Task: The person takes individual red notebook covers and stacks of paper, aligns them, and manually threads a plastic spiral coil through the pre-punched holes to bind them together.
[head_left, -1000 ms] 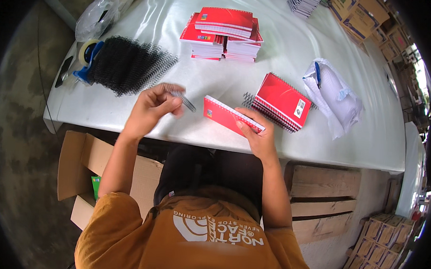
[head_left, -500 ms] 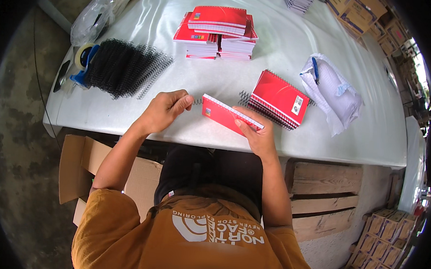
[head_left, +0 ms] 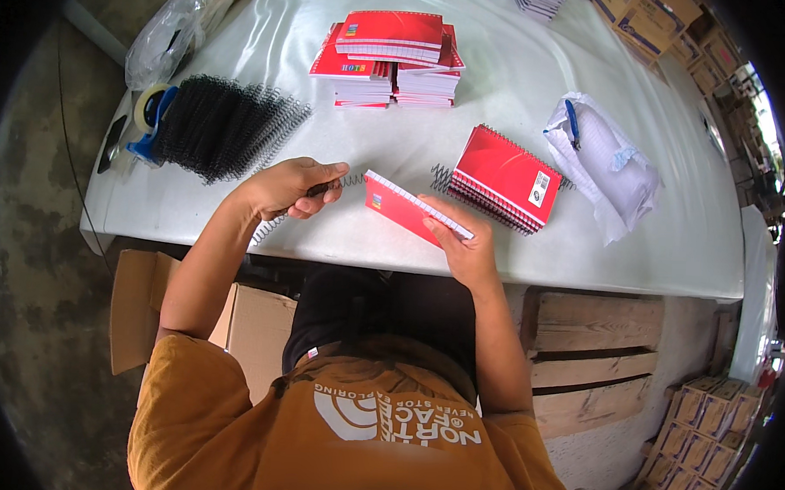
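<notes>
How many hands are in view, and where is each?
2: the left hand, left of center, gripping a black wire coil, and the right hand, right of center, holding a red notebook. No others are visible.

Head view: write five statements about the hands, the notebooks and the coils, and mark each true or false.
1. The left hand holds a spiral coil. True.
2. A red pad is in the right hand. True.
3. That pad already has a coil along its whole top edge. False: the pad's punched edge is bare along most of its length.
4. The tape dispenser lies beside the heap of black coils. True.
5. That heap lies at the table's right side. False: the heap is on the left.
</notes>
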### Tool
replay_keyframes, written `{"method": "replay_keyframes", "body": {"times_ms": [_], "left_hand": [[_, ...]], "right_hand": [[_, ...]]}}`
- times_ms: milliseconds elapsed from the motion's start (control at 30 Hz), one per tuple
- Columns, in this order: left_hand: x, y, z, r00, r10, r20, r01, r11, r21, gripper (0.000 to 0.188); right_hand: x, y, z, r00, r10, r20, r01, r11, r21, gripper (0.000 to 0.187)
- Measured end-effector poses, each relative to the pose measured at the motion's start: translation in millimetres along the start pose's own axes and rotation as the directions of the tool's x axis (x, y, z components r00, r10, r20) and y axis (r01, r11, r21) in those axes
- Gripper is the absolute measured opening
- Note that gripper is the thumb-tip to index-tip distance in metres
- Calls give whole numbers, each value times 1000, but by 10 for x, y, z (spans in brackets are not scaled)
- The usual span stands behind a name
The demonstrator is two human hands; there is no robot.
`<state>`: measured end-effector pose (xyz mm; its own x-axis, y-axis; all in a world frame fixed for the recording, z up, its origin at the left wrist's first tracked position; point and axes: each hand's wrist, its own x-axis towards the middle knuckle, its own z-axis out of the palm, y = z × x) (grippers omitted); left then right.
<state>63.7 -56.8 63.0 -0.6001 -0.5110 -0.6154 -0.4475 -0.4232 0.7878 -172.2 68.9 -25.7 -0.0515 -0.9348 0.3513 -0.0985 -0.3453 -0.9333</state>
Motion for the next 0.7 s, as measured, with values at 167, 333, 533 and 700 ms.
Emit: {"method": "replay_keyframes", "body": {"times_ms": [167,333,533,700], "left_hand": [[24,42,-28,999,17,-50,-21,997,-68,39],[-21,29,159,730,683,-14,-561,611,559,18],[-86,42,316,595,772,222,-163,-155,974,53],[169,-1176,658,641,744,189,-145,-124,982,92]], "right_hand": [[8,-47,-3,999,7,54,-8,1000,28,27],[20,-96,-13,997,6,72,-5,1000,-12,27],[-16,-70,39,996,-70,54,73,996,-52,29],[-121,-143,152,995,-89,-42,83,989,-120,31]]}}
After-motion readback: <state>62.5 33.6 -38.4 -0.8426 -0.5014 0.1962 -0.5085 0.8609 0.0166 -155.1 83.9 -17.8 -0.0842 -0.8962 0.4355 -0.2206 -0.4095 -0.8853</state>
